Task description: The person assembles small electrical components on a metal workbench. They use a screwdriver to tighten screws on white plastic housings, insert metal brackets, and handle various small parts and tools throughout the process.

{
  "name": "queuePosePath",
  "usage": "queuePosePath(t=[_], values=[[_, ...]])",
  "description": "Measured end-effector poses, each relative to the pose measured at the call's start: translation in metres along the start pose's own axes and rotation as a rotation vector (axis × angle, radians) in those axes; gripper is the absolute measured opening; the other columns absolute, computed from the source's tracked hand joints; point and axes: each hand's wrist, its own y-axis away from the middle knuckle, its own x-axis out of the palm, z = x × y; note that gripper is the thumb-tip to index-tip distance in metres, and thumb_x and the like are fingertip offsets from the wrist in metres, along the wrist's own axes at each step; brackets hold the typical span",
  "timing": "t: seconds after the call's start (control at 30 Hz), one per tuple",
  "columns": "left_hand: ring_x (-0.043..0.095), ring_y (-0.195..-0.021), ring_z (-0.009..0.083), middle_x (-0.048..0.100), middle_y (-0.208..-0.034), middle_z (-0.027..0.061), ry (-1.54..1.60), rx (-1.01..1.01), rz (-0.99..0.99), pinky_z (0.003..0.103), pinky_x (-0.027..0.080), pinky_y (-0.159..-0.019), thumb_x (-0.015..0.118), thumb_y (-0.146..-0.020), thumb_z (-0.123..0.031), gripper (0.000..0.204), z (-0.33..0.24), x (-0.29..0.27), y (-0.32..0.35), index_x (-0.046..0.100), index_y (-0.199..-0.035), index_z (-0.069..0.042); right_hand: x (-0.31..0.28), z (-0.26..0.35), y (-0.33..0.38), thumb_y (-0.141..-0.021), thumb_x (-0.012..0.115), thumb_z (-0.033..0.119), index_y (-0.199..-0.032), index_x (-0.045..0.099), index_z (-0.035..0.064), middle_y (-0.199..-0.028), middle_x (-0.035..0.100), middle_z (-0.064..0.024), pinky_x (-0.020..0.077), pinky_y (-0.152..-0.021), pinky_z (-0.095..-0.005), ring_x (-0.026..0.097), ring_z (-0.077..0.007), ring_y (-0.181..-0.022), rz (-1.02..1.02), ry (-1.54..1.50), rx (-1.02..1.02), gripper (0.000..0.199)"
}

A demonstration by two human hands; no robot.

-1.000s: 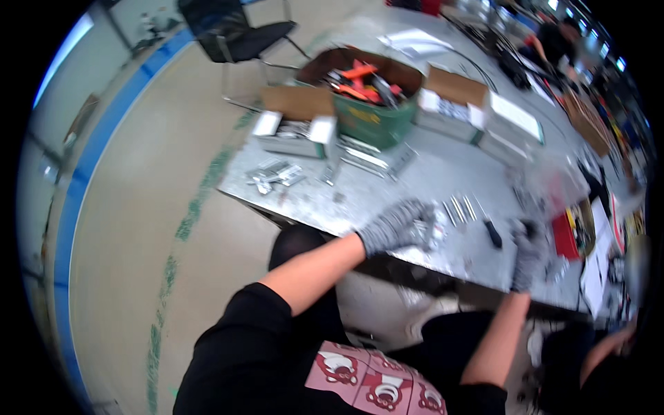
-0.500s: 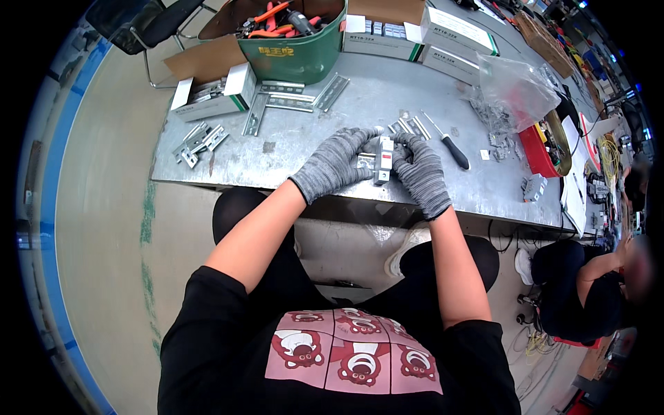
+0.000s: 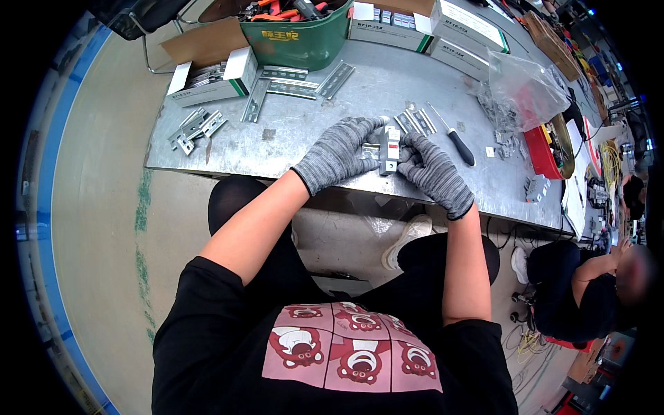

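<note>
Half curls the gloved left hand (image 3: 340, 155) around a short slotted rail (image 3: 371, 150) beside a gray-and-white module (image 3: 389, 153), and bends the right hand (image 3: 436, 173) inward at the module's right side; cannot tell of a firm pinch in either, given partly hidden contact. Has the module left of the black-handled screwdriver (image 3: 460, 147), near the front of the metal table (image 3: 249, 149). Looks light, stiff and boxy, likely of hard plastic, so liable to crack if dropped and perhaps a little slippery in a gloved grip. Best taken by the flat long sides, clear of the small red patch (image 3: 393, 146), steadying the rail by its edges. Has, farther out, more short rails (image 3: 417, 122) just left of the screwdriver, a red box (image 3: 541, 155) to its right, and a green tub (image 3: 311, 52) beyond it to the far left.
</note>
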Motion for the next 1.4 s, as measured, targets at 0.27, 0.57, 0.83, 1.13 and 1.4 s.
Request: queuePosePath(t=[0.27,0.57,0.83,1.13,1.4], values=[[0.061,-0.1,0.0302,0.062,-0.105,0.0141,0.021,0.0,0.013,0.041,0.049,-0.093,0.079,-0.073,-0.028,0.075,0.001,0.0,-0.001,0.047,-0.14,-0.012,0.001,0.006,-0.001,-0.071,0.082,0.009,-0.113,0.063,0.0068,-0.08,0.054,0.0002,0.05,-0.073,-0.0266,0.049,-0.0095,-0.07,-0.062,-0.008,-0.022,0.046],[0.061,-0.1,0.0292,0.061,-0.109,0.0147,0.032,-0.002,0.014,0.04,0.049,-0.094,0.08,-0.073,-0.023,0.074,-0.002,-0.001,-0.001,0.048,-0.138,-0.011,0.01,0.008,-0.001,-0.07,0.081,0.006,-0.114,0.061,0.0051,-0.081,0.054,-0.0001,0.0512,-0.073,-0.027,0.05,-0.0113,-0.071,-0.1,0.016,0.004,0.048],[0.061,-0.1,0.0284,0.06,-0.107,0.0136,0.045,0.03,-0.037,0.038,0.05,-0.092,0.079,-0.074,-0.022,0.072,-0.003,0.001,0.001,0.048,-0.138,-0.01,0.01,0.003,0.002,-0.073,0.078,0.008,-0.119,0.061,0.0047,-0.097,0.061,-0.0087,0.0527,-0.081,-0.03,0.058,-0.0169,-0.083,-0.098,0.086,-0.095,0.049],[0.06,-0.099,0.0267,0.062,-0.103,0.0119,0.037,0.052,-0.037,0.037,0.05,-0.091,0.078,-0.074,-0.012,0.072,-0.01,-0.001,0.0,0.048,-0.139,-0.008,0.022,0.0,0.002,-0.078,0.071,0.014,-0.111,0.064,0.0039,-0.102,0.063,-0.0173,0.0485,-0.092,-0.0412,0.06,-0.0344,-0.1,-0.295,0.312,-0.237,0.035],[0.058,-0.095,0.0236,0.058,-0.101,0.0095,0.051,0.069,-0.01,0.035,0.049,-0.091,0.079,-0.071,-0.006,0.076,-0.01,0.003,0.0,0.047,-0.14,-0.01,0.0,-0.007,-0.003,-0.078,0.076,0.023,-0.119,0.063,0.0067,-0.095,0.065,-0.0137,0.0523,-0.082,-0.0346,0.063,-0.024,-0.085,-0.055,0.041,0.016,0.046]])
